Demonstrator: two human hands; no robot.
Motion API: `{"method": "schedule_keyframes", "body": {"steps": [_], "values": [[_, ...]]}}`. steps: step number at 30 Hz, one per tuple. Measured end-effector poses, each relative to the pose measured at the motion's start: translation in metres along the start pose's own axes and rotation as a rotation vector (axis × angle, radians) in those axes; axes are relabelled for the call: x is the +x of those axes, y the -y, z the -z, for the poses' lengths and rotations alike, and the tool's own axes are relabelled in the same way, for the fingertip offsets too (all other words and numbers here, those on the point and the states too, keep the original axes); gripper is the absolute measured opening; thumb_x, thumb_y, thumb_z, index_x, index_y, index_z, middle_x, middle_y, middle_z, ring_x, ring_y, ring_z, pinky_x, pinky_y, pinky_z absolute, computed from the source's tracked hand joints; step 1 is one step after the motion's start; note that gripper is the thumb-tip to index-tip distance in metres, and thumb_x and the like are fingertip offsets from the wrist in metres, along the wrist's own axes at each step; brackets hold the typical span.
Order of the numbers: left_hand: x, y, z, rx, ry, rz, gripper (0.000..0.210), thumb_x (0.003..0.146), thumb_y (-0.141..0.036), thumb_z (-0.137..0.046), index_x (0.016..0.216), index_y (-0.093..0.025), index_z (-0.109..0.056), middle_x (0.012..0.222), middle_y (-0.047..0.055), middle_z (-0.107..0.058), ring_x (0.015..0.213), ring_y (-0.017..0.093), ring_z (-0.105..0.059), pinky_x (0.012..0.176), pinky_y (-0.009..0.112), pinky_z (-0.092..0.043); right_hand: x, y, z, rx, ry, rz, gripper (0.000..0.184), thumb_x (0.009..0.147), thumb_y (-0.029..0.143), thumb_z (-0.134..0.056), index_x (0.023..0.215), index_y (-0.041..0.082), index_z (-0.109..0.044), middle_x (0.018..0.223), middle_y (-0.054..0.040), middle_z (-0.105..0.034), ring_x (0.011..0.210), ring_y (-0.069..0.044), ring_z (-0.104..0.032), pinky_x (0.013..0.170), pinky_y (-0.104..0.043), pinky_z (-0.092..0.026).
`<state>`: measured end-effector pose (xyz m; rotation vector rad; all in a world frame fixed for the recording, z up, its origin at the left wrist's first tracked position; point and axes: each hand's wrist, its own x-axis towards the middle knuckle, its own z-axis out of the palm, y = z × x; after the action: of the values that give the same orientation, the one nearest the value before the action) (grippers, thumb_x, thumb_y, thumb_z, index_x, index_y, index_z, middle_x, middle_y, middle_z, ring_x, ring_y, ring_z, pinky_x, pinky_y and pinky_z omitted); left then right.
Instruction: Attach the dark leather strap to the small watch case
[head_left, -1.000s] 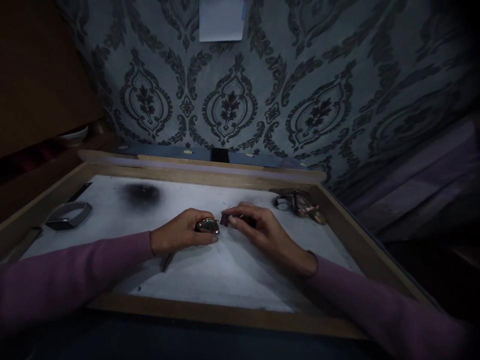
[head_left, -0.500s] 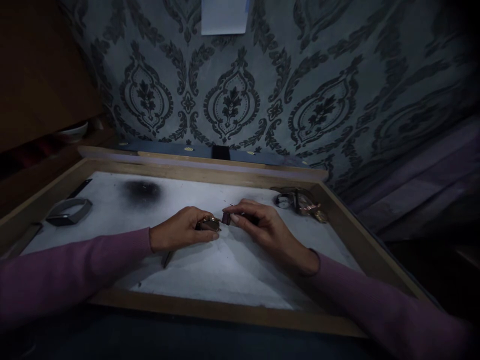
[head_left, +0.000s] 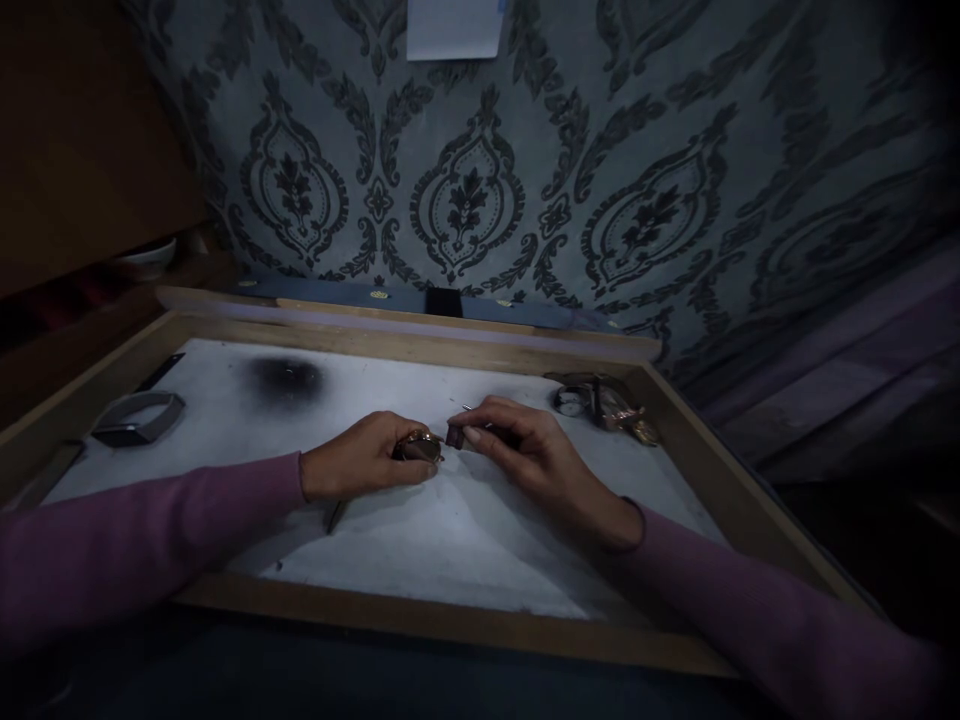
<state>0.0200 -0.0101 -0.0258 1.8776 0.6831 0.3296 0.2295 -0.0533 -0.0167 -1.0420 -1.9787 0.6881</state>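
Observation:
My left hand is closed around a round gold-rimmed watch, thumb and fingers gripping the case at its edges. Below that hand a dark strip shows, perhaps part of the watch's strap. Just to the right, my right hand pinches a short dark strap piece close to the watch case. Whether the piece touches the case, I cannot tell. A thin metal tip sticks out past the right fingertips; the rest of it is hidden in the hand.
Both hands are over a white-lined wooden tray with raised sides. A grey banded watch lies at the left, near dark flat strips. Several watches are heaped in the back right corner. A dark smudge marks the lining. Patterned wallpaper rises behind.
Almost nothing differs. The camera view has shifted slightly; both hands keep their grips on the watch and the strap piece.

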Motion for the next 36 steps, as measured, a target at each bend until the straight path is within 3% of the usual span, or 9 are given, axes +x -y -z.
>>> {"method": "schedule_keyframes", "body": {"steps": [11, 25, 36], "values": [[-0.0007, -0.0008, -0.0009, 0.031, -0.026, -0.014, 0.014, 0.078, -0.026, -0.052, 0.070, -0.015, -0.050, 0.061, -0.006, -0.035, 0.057, 0.008, -0.032, 0.051, 0.021, -0.026, -0.0016, 0.0015, -0.0002, -0.026, 0.017, 0.046, 0.020, 0.093, 0.024, -0.052, 0.096, 0.018, -0.071, 0.078, -0.0046, -0.062, 0.071, -0.015, -0.057, 0.063, -0.026, -0.044], [-0.0019, -0.0022, -0.0017, 0.272, -0.118, -0.052, 0.020, 0.080, -0.027, -0.051, 0.064, -0.016, -0.047, 0.057, -0.006, -0.036, 0.055, 0.008, -0.034, 0.050, 0.021, -0.026, -0.0019, 0.0009, 0.0004, -0.050, 0.012, 0.067, 0.019, 0.091, 0.016, -0.053, 0.096, 0.018, -0.071, 0.076, -0.0037, -0.060, 0.071, -0.015, -0.056, 0.064, -0.027, -0.044], [-0.0024, -0.0038, -0.0025, 0.416, -0.162, -0.096, 0.013, 0.081, -0.021, -0.053, 0.070, -0.015, -0.056, 0.057, -0.006, -0.043, 0.053, 0.008, -0.040, 0.052, 0.020, -0.027, -0.0017, -0.0017, -0.0006, -0.070, 0.019, 0.071, 0.019, 0.092, 0.017, -0.053, 0.096, 0.017, -0.071, 0.076, -0.0043, -0.060, 0.070, -0.015, -0.056, 0.064, -0.027, -0.044]]}}
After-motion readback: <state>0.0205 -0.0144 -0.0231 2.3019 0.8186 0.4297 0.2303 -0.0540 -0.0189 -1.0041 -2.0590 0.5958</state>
